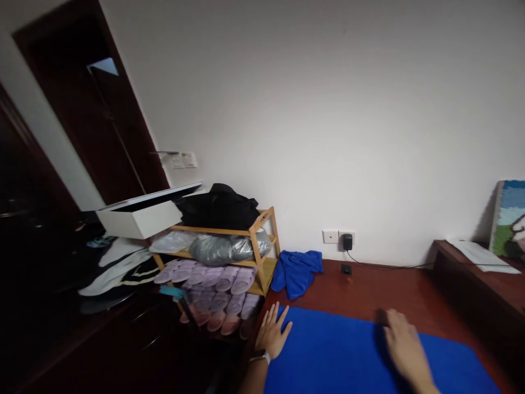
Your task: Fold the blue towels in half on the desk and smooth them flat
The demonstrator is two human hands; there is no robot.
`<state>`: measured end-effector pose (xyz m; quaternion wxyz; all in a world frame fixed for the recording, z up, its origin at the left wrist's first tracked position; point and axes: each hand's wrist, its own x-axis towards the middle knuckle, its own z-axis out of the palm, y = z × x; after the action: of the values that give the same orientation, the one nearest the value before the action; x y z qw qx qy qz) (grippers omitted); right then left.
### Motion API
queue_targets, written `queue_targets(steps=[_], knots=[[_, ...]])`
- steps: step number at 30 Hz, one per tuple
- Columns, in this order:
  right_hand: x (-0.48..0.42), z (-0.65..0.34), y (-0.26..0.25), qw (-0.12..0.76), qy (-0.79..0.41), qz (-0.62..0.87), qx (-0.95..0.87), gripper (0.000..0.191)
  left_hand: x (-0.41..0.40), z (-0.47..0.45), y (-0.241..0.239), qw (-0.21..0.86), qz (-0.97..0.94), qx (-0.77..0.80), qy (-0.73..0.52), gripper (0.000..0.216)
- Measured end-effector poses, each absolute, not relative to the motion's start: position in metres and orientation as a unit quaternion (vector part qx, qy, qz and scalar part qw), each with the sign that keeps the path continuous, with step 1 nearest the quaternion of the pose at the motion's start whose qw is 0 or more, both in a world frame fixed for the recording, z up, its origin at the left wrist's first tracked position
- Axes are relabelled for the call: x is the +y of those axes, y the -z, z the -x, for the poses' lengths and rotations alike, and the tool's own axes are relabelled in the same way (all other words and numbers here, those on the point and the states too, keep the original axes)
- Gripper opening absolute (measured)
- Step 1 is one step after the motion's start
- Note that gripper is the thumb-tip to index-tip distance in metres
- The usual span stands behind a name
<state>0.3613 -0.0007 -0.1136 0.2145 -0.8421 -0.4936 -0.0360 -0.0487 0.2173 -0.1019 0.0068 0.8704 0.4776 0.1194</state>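
Observation:
A flat blue cloth (332, 350) lies spread over the reddish-brown wooden surface (377, 287). My left hand (272, 334) rests at the cloth's left far corner, palm down with fingers spread, a watch on its wrist. Over the cloth's far edge, further right, is my right hand (404, 342), slightly blurred, with its fingers stretched out; whether it touches the cloth I cannot tell. Neither hand holds anything. Beyond my left hand, a crumpled blue cloth (296, 271) lies against the wall.
Left of the surface stands a wooden rack (258, 251) with a black bag (221, 208) on top and several lilac slippers (225, 279) lower down. A white box (141, 219) sits beside it. A black plug (347, 241) with a cable is in the wall socket. A raised ledge (463, 268) bounds the right.

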Motion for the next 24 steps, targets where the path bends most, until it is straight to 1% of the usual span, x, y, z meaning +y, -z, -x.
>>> queue_targets(steps=[2,4,7,10,13,16,19,21,24], knots=[[0.035,-0.280,0.088,0.218,-0.015,0.782,-0.583,0.074,0.219,0.048,0.103,0.006,-0.870,0.478,-0.122,0.061],[0.063,-0.218,0.072,0.210,-0.074,0.735,-0.641,0.071,0.222,0.047,0.104,0.008,-0.871,0.475,-0.125,0.062],[0.077,-0.189,0.067,0.173,-0.128,0.722,-0.658,0.072,0.227,0.046,0.106,0.012,-0.872,0.473,-0.126,0.063],[0.057,-0.233,0.079,0.146,-0.122,0.756,-0.626,0.072,0.230,0.045,0.107,0.015,-0.871,0.475,-0.124,0.063],[0.009,-0.322,0.097,0.110,-0.084,0.815,-0.563,0.072,0.233,0.044,0.110,0.015,-0.870,0.477,-0.123,0.064],[-0.050,-0.422,0.116,0.057,-0.061,0.878,-0.472,0.072,0.235,0.043,0.113,0.013,-0.870,0.475,-0.129,0.064],[-0.098,-0.497,0.133,0.044,-0.060,0.913,-0.401,0.073,0.238,0.042,0.116,0.005,-0.870,0.474,-0.135,0.063],[-0.116,-0.522,0.141,0.048,-0.060,0.917,-0.391,0.074,0.238,0.042,0.117,-0.001,-0.870,0.475,-0.133,0.062],[-0.121,-0.529,0.147,0.049,-0.051,0.914,-0.399,0.075,0.238,0.041,0.117,-0.007,-0.871,0.474,-0.128,0.061]])
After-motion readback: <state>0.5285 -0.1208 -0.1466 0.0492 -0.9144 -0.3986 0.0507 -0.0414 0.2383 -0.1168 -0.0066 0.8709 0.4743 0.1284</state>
